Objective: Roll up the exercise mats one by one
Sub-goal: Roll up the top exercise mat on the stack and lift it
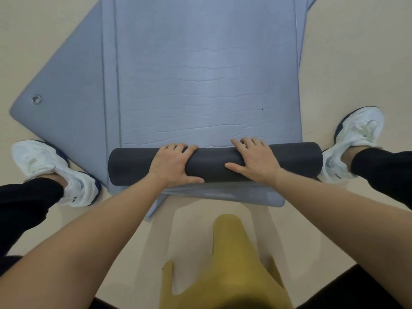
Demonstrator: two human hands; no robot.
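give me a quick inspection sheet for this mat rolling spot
surface: beige floor
job's things: top mat partly rolled into a dark roll; more mats lie under it, including an angled mat with an eyelet
clutter: small dark speck on the top mat
grips: left grip curls its fingers over the dark roll; right grip lies on it with fingers spread
cables: nothing seen
surroundings: white left shoe and right shoe flank the mats; yellow garment hangs in the foreground
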